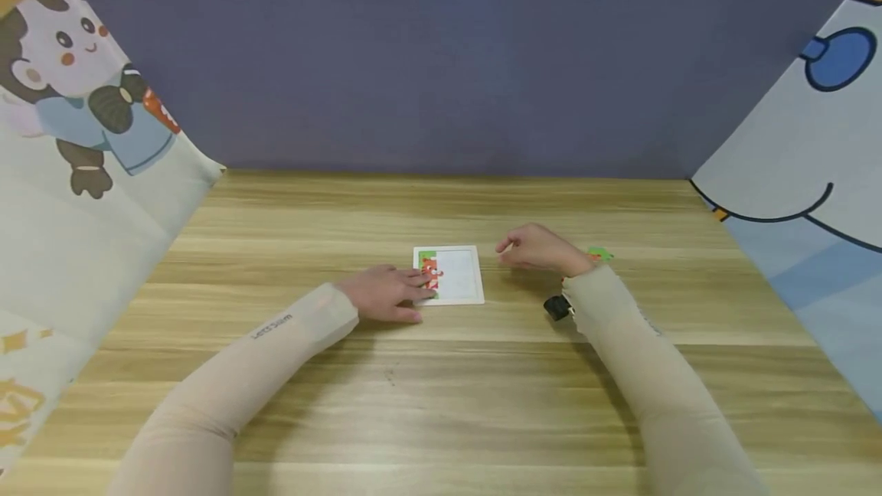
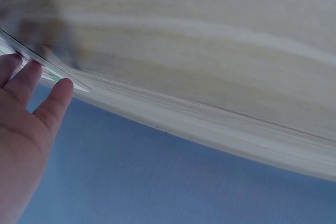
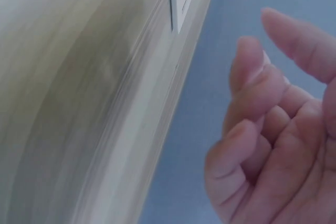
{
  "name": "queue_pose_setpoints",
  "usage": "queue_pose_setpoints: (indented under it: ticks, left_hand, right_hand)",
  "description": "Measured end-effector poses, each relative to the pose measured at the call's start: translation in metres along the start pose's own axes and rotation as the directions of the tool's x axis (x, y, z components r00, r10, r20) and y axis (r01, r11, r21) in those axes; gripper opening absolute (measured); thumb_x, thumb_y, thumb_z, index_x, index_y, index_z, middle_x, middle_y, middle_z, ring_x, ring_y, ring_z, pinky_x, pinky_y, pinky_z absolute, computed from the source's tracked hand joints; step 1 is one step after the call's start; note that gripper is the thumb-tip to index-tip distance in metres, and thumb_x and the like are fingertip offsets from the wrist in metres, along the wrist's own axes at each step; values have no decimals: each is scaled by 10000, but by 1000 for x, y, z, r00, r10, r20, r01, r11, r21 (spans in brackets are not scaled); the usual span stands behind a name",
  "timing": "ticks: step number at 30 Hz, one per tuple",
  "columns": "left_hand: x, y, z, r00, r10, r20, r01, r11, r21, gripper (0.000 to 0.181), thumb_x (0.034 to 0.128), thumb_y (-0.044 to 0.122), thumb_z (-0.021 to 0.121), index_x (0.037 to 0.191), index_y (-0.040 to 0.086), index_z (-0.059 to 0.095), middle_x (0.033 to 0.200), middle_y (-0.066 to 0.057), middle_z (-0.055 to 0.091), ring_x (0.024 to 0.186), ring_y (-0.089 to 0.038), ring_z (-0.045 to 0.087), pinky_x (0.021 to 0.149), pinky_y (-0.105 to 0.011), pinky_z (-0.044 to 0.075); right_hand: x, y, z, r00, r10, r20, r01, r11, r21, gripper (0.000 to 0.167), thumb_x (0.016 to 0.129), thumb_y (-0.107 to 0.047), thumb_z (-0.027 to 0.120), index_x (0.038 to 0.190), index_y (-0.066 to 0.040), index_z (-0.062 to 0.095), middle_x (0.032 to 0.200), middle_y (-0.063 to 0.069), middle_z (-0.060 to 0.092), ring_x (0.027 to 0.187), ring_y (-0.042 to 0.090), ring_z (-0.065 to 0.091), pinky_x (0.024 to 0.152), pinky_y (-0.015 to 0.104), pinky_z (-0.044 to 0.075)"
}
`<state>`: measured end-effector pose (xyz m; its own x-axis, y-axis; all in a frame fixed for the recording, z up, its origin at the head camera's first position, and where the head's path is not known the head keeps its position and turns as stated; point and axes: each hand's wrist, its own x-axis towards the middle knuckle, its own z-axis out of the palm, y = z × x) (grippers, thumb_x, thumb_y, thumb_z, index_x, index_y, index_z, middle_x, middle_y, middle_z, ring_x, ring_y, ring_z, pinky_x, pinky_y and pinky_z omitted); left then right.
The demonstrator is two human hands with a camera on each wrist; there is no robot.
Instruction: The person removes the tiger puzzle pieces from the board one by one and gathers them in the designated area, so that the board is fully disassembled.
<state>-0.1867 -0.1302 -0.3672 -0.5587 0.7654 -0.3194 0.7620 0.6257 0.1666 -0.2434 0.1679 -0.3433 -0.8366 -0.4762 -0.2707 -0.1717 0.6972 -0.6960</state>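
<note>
A white square puzzle tray point(image 1: 460, 301) lies flat on the table, a strip of picture with a red-orange animal on green point(image 1: 430, 262) along its left side. The rest of its inside is plain white. My left hand point(image 1: 386, 293) rests on the tray's left part, fingers straight and touching the picture strip; in the left wrist view the fingertips point(image 2: 65, 88) lie at the tray's edge. To the right of the tray, my right hand point(image 1: 536, 247) hovers with loosely curled fingers. The right wrist view shows its thumb apart from the fingers and nothing clearly held.
Beside the right wrist lies a green and orange puzzle piece point(image 1: 599, 253), partly hidden by the arm. A black wrist camera point(image 1: 556, 307) sticks out below the right cuff. A dark blue panel point(image 1: 441, 60) stands behind the wooden table point(image 1: 441, 404), with printed panels at both sides.
</note>
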Motion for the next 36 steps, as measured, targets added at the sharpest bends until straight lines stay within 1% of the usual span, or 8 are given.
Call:
queue_pose_setpoints:
  ticks: [5, 9, 11, 15, 22, 26, 30, 36]
  left_hand:
    - [0, 0, 0, 1000, -4, -1, 4, 1000, -5, 574, 998, 440, 459, 1477, 133, 388, 1540, -127, 275, 1420, -278, 246, 1097, -546, 249]
    - [1, -1, 0, 1000, -5, -4, 5, 1000, 0, 576, 997, 448, 454, 1478, 137, 387, 1539, -123, 277, 1418, -281, 250, 1093, -550, 255]
    - [1, -2, 0, 1000, -5, -6, 5, 1000, 2, 576, 997, 449, 455, 1478, 139, 387, 1538, -122, 279, 1416, -282, 253, 1090, -551, 260]
    - [2, -2, 1, 1000, -2, -10, 2, 1000, 8, 572, 996, 446, 460, 1475, 142, 393, 1535, -117, 286, 1413, -276, 265, 1084, -546, 276]
    - [1, 1, 0, 1000, 4, 1, -4, 1000, 2, 569, 995, 444, 463, 1472, 140, 396, 1536, -112, 285, 1411, -271, 269, 1081, -550, 280]
    - [2, 2, -1, 1000, -5, 6, 5, 1000, 7, 570, 996, 445, 461, 1474, 142, 395, 1537, -109, 286, 1411, -268, 271, 1082, -553, 277]
    - [2, 2, -1, 1000, -5, 0, 5, 1000, 10, 563, 996, 438, 466, 1470, 140, 405, 1531, -111, 300, 1405, -269, 285, 1076, -553, 288]
    - [1, 2, 0, 1000, -4, -11, 4, 1000, 21, 556, 993, 433, 474, 1461, 139, 420, 1525, -116, 310, 1402, -270, 293, 1070, -544, 303]
  right_hand:
    - [12, -16, 8, 1000, -21, 5, 21, 996, -83, 297, 873, -165, 627, 1111, 5, 675, 531, -42, 475, 514, 101, 420, 650, 299, 432]
    - [19, -26, 13, 999, -35, -9, 33, 990, -135, 296, 867, -163, 641, 1105, 7, 682, 623, 8, 573, 574, 105, 491, 696, 306, 454]
    - [22, -31, 16, 999, -40, -15, 37, 987, -153, 291, 861, -156, 651, 1097, 11, 688, 671, 24, 605, 601, 103, 511, 699, 297, 455]
    - [27, -37, 21, 999, -47, -12, 44, 985, -169, 264, 859, -140, 664, 1070, 17, 697, 742, 42, 644, 605, 97, 534, 671, 272, 460]
    - [29, -41, 26, 1000, -9, 4, 9, 992, -127, 264, 876, -121, 660, 1089, 33, 682, 812, 70, 657, 597, 110, 543, 632, 254, 470]
    - [31, -45, 28, 1000, -23, -3, 23, 989, -147, 265, 874, -123, 660, 1087, 32, 685, 846, 78, 665, 612, 133, 565, 612, 247, 473]
    - [36, -47, 31, 1000, -17, -6, 16, 983, -183, 262, 880, -134, 667, 1093, 15, 692, 885, 81, 684, 626, 147, 592, 600, 236, 472]
    - [41, -47, 35, 1000, -9, -15, 6, 979, -202, 245, 875, -135, 674, 1069, 12, 703, 897, 82, 692, 670, 161, 618, 630, 253, 488]
